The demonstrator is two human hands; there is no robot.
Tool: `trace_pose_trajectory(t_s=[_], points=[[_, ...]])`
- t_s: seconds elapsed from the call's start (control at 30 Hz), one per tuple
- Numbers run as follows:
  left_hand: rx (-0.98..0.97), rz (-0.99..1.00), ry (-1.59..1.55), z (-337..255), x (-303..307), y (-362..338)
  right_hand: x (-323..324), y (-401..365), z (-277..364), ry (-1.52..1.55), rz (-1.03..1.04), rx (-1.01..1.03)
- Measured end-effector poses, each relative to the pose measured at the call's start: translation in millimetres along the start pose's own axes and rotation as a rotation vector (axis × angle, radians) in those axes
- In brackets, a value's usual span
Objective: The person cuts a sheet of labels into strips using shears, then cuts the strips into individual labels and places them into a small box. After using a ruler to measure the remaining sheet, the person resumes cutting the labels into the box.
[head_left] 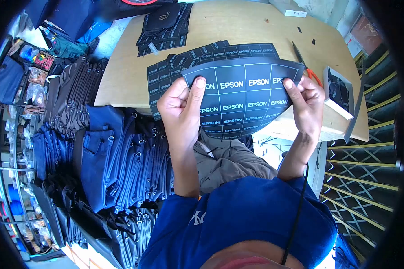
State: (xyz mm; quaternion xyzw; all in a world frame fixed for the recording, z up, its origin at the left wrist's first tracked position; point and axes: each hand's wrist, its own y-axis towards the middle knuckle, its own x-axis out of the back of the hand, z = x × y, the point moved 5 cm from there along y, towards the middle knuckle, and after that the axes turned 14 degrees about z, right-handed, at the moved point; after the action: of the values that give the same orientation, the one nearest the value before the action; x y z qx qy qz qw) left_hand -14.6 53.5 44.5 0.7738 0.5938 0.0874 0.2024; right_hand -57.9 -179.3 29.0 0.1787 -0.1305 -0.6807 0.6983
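A black sheet printed with a grid of white EPSON labels is held up in front of me, slightly bowed. My left hand pinches its upper left edge, thumb on the printed face. At the upper right edge, my right hand grips the same sheet between thumb and curled fingers. Behind it, more EPSON sheets lie overlapping on the wooden table. Close to my right hand rest scissors with orange handles, partly hidden by that hand.
A white open box with dark pieces sits at the table's right edge. Further dark sheets lie at the back left. Stacked blue bags and black bags crowd the left. A folding metal gate stands on the right.
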Motion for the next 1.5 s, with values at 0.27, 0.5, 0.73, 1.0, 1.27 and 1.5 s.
trace_pose_trajectory(t_s=[0.27, 0.5, 0.73, 1.0, 1.27, 1.5], points=[[0.022, 0.007, 0.006, 4.9, 4.4, -1.3, -1.6, 0.5, 0.9, 0.011, -0.010, -0.007], [0.046, 0.028, 0.005, 6.7, 3.4, -0.1, -0.6, 0.9, -5.0, -0.022, -0.093, -0.079], [0.056, 0.059, -0.015, 17.2, 2.6, 6.7, -0.8, 4.0, -6.5, 0.025, -0.056, -0.091], [0.064, 0.030, -0.033, 17.9, -2.6, 7.6, 4.7, 4.5, -10.7, 0.030, -0.056, -0.085], [0.072, 0.057, -0.036, 19.5, -1.3, 7.8, 2.2, 5.5, -5.5, 0.056, -0.071, -0.073], [0.108, 0.081, -0.079, 25.4, -2.3, 9.6, 3.6, 7.5, -11.5, 0.021, -0.129, -0.115]])
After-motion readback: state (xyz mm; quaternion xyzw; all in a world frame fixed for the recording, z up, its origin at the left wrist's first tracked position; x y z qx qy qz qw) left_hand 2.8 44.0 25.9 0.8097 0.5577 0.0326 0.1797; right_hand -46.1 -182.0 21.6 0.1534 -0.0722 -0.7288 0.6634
